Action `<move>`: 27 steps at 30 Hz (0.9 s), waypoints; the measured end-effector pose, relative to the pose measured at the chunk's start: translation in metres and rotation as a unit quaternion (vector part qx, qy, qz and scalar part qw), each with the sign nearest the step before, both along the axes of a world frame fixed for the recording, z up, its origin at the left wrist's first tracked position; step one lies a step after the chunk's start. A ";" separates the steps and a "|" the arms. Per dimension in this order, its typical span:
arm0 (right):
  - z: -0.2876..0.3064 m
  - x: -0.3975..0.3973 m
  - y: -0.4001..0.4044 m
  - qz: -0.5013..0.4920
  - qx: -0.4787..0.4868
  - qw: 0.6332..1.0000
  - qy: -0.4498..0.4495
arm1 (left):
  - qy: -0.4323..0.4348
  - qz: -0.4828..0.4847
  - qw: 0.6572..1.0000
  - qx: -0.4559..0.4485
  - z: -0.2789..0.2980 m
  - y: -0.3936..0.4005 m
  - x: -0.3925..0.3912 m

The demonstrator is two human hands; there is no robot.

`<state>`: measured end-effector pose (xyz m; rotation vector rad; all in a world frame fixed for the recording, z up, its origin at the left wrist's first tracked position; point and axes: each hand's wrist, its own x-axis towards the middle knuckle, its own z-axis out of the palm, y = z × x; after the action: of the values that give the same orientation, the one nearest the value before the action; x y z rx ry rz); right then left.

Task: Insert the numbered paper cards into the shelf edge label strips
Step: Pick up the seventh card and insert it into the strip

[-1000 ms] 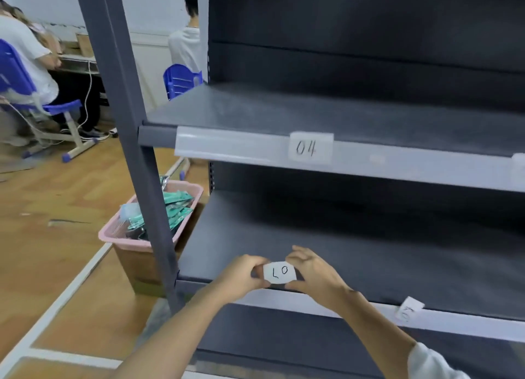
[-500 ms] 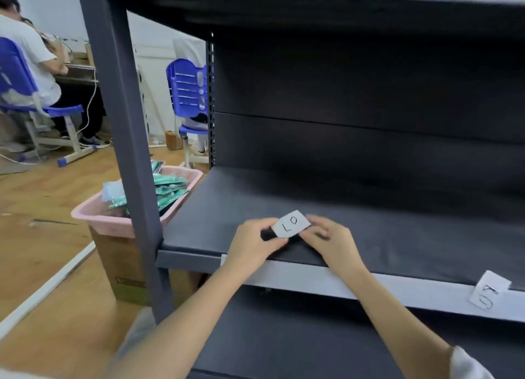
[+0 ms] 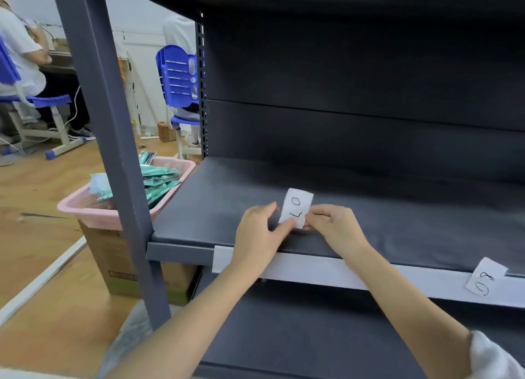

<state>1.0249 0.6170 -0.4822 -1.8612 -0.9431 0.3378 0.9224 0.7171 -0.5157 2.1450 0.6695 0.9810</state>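
Both hands, left and right, pinch the upright card between them above the label strip

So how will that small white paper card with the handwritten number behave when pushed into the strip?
The small white paper card, pinched at its lower edge by both hands (left hand, right hand), looks thin and light, so it will probably buckle if pushed hard. It stands upright unaided, so it seems to have some stiffness.
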 end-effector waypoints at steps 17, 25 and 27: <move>0.033 0.003 -0.021 0.092 -0.107 0.966 -0.216 | 0.096 -0.119 0.981 -0.116 0.040 0.004 -0.006; 0.025 0.017 -0.023 0.076 -0.091 0.980 -0.159 | -0.049 -0.055 0.995 -0.062 0.021 0.000 -0.011; 0.020 0.021 -0.024 0.056 -0.084 0.984 -0.148 | -0.093 0.004 0.988 0.121 0.000 0.000 -0.018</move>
<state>1.0457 0.5930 -0.4627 -2.0540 -1.2568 0.2154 0.9040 0.7167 -0.5152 2.2207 0.4899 1.3046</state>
